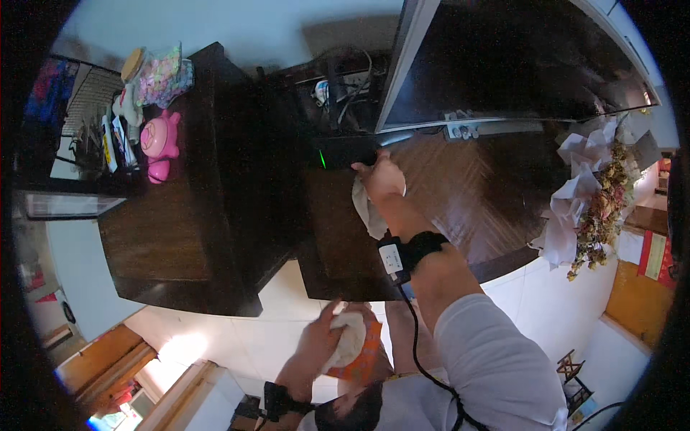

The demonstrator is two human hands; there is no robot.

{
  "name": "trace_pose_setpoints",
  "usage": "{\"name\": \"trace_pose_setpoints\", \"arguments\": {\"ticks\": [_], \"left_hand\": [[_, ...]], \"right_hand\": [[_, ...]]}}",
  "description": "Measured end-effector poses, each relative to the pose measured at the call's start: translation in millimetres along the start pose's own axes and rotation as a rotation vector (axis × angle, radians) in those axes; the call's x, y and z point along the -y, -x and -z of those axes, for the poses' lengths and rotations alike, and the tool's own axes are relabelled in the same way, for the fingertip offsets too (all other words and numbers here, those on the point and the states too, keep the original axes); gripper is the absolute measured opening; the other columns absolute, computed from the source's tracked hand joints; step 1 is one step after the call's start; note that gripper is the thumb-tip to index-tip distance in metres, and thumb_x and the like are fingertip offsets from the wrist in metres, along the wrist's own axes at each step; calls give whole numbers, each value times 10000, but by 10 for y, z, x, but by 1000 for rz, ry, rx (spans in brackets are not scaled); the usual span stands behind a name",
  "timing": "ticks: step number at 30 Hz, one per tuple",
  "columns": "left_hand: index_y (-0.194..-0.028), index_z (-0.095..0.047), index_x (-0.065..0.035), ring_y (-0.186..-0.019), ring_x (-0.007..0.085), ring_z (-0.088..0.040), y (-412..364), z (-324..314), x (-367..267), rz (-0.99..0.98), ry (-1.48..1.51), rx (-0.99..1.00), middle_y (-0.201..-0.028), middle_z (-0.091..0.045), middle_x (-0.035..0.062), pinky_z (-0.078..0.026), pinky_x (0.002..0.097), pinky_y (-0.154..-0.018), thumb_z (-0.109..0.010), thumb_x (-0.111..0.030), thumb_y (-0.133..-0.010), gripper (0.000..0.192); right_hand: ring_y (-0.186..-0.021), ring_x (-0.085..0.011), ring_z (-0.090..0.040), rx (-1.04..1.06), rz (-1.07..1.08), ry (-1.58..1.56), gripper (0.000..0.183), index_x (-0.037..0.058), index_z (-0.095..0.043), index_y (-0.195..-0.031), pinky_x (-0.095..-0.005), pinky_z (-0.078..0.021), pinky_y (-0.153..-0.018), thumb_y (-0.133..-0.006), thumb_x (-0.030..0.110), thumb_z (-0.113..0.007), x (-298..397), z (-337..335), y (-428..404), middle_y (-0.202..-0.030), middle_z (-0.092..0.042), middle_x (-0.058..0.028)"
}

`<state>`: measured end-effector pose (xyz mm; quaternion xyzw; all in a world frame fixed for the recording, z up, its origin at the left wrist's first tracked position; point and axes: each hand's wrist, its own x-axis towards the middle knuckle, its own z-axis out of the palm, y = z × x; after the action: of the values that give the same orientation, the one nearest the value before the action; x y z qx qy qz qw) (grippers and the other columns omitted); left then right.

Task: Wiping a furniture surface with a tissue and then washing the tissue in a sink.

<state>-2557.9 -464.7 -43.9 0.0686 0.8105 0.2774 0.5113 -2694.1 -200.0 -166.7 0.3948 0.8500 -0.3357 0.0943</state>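
My right hand [381,175] reaches to the back of the dark wooden cabinet top [345,242], beside a black box with a green light [337,153]. Beneath that hand lies a pale cloth [367,213], pressed on the wood; its fingers are partly hidden. Near my body, in front of the cabinet's edge, my left hand [322,336] grips a whitish folded cloth [347,339]. An orange patterned packet or cloth [364,358] is held against it.
A television [517,64] rises at the back right, with a small item holding clear pieces [462,126] below it. Dried flowers in white paper [579,199] lie at the right. On the higher left cabinet stand a pink piggy bank [160,143] and a jar of pastel pieces [164,78].
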Motion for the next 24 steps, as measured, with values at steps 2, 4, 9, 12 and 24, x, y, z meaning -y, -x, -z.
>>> {"name": "trace_pose_setpoints", "arguments": {"ticks": [2,4,9,12,24], "left_hand": [[-1258,-343,-141,-887,378,-563,85,-122,360,78,55,59,-954,-594,192,-446,427,-756,-521,-197,-798,497],[-1251,-346,-129,-882,379,-563,202,-196,667,137,23,65,-955,-594,190,-446,429,-753,-518,-200,-801,486],[-1229,-359,-97,-879,381,-560,366,-266,979,172,30,58,-953,-592,193,-444,431,-750,-505,-211,-814,454],[-1230,-386,-149,-915,354,-568,387,-265,1013,252,71,56,-1002,-570,216,-463,389,-781,-559,-140,-796,468],[-1207,-400,-89,-923,313,-564,572,-305,1424,195,169,-48,-1004,-577,180,-443,365,-800,-510,-213,-811,429]], "right_hand": [[-911,-372,-560,0,-45,-26,609,-15,-436,-1098,-417,-444,-769,-735,442,-612,69,-76,-26,-941,-583,-237],[-900,-373,-564,-13,-22,-46,616,-14,-432,-1095,-419,-445,-765,-732,451,-610,208,-92,27,-922,-588,-236],[-878,-372,-571,-31,-69,-72,608,-12,-424,-1086,-417,-444,-766,-725,434,-624,295,-114,-129,-900,-592,-239],[-858,-372,-576,-120,-45,-129,582,7,-416,-1114,-415,-449,-754,-728,381,-641,321,-190,-137,-896,-600,-218],[-825,-219,-554,-831,-275,-894,363,-55,-561,-976,-327,-428,-758,-815,270,-567,-1375,168,364,-947,-588,-171]]}}
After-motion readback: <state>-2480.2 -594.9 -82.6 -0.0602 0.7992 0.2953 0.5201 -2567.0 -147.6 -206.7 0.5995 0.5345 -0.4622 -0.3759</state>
